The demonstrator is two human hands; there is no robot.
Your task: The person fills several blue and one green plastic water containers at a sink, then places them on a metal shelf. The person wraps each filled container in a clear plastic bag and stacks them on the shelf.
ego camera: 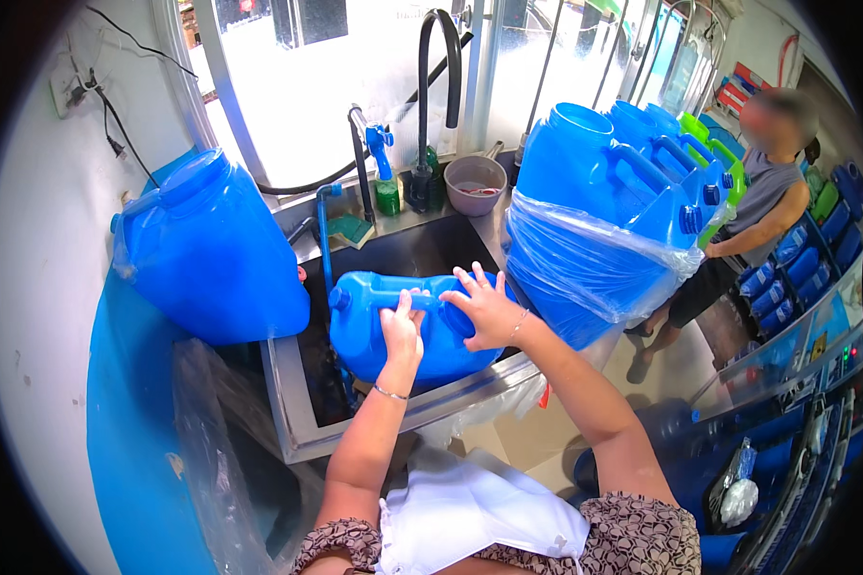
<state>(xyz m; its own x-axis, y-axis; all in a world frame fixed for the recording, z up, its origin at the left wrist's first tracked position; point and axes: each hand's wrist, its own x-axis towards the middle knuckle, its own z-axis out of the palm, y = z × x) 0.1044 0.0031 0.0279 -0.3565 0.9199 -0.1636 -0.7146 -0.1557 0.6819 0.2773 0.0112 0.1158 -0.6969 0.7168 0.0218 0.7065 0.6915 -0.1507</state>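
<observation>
A blue plastic water jug [374, 345] lies over a dark sink basin [431, 248] in front of me, its small spout cap pointing left. My left hand [404, 329] is closed around the jug's handle, thumb on top. The fingers of my right hand [485, 305] are spread over the round blue lid at the jug's right part; the fingertips touch or hover at its edge, which I cannot tell exactly. A blue upright pipe [324, 244] rises at the basin's left side, partly behind the jug.
Large blue jugs stand left [216, 251] and right [568, 215], the right ones wrapped in plastic film. Behind the basin are a black faucet [423, 108], a green sponge [350, 230], a green bottle [387, 195] and a grey dipper [476, 185]. A person [755, 187] stands at right.
</observation>
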